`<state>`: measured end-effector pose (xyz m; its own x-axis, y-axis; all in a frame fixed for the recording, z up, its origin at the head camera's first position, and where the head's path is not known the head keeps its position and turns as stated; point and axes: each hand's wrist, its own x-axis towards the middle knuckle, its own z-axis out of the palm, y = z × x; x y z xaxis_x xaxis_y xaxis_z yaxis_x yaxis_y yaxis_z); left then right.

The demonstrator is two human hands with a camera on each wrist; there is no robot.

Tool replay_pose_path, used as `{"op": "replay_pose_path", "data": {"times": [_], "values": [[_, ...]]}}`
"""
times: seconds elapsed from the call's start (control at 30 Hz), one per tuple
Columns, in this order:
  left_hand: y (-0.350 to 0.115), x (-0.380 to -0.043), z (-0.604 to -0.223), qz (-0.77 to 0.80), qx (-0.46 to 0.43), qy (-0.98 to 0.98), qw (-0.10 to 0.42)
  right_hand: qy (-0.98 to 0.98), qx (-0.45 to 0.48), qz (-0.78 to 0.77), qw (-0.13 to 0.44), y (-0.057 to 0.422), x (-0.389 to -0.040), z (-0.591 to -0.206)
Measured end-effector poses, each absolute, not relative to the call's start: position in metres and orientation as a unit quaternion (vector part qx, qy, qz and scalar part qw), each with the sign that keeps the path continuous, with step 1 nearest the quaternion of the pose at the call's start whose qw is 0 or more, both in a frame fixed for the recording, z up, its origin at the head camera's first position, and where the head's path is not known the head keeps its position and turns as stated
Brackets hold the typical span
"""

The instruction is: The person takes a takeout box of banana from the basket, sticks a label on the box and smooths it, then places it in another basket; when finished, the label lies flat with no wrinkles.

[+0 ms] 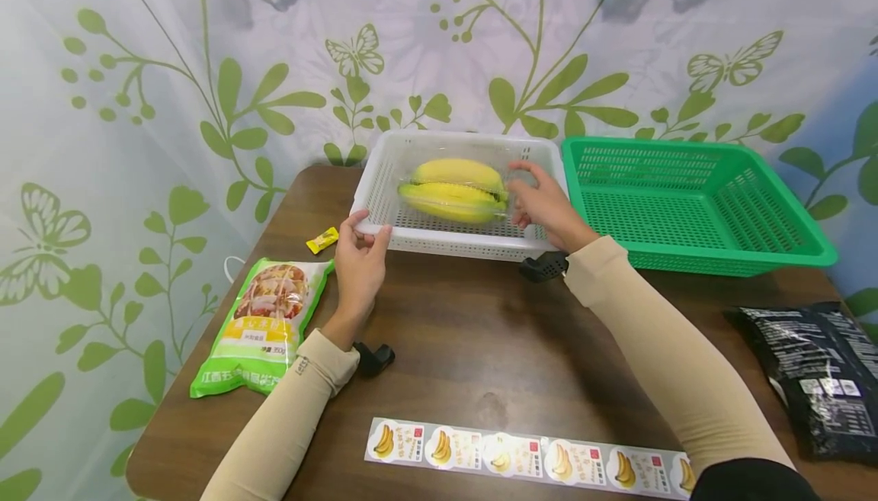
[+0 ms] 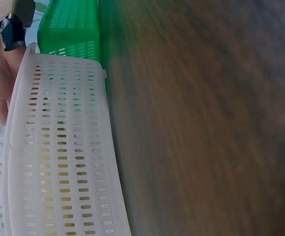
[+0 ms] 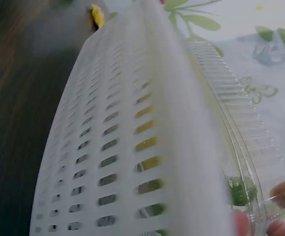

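Note:
A white plastic basket [image 1: 453,244] stands at the back of the table; its slotted front wall fills much of both wrist views. Inside lies a clear plastic clamshell box [image 3: 231,93] holding yellow bananas [image 1: 456,188] with greenish ends. My left hand [image 1: 360,268] grips the basket's rim at the front left corner, fingers over the edge and thumb at the front. My right hand [image 1: 545,207] reaches into the basket's right side. Its fingertips [image 3: 281,193] pinch the end of the clear box in the right wrist view.
To the right stands a green basket [image 1: 693,257]. A green-and-white food bag [image 1: 264,325] and a small yellow packet [image 1: 322,240] lie left. A strip of banana stickers [image 1: 528,455] lies near the front edge, and a black package [image 1: 816,379] lies far right.

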<state>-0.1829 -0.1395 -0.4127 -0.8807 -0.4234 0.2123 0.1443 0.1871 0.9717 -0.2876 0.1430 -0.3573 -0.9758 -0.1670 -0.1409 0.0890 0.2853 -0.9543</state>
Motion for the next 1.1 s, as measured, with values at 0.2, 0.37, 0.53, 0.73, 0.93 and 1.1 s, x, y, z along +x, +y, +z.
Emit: {"op": "replay_pose_path", "data": {"times": [0.2,0.37,0.53,0.73,0.93,1.1], "values": [[-0.141,-0.185,-0.418,-0.626,0.091,-0.741,0.228,0.786,-0.044,-0.610,0.091,0.152,-0.269,-0.338],[-0.140,-0.185,-0.418,-0.625,0.084,-0.743,0.224,0.771,-0.059,-0.629,0.083,0.166,-0.245,-0.319],[-0.141,-0.185,-0.418,-0.629,0.079,-0.739,0.227,0.740,-0.061,-0.666,0.063,0.177,-0.222,-0.300],[-0.143,-0.186,-0.420,-0.623,0.074,-0.744,0.231,0.717,-0.077,-0.690,0.060,0.188,-0.189,-0.285],[-0.143,-0.185,-0.420,-0.615,0.071,-0.748,0.238,0.713,-0.069,-0.695,0.060,0.201,-0.156,-0.287],[-0.142,-0.185,-0.420,-0.628,0.072,-0.741,0.228,0.708,-0.076,-0.699,0.058,0.214,-0.131,-0.302]]}}
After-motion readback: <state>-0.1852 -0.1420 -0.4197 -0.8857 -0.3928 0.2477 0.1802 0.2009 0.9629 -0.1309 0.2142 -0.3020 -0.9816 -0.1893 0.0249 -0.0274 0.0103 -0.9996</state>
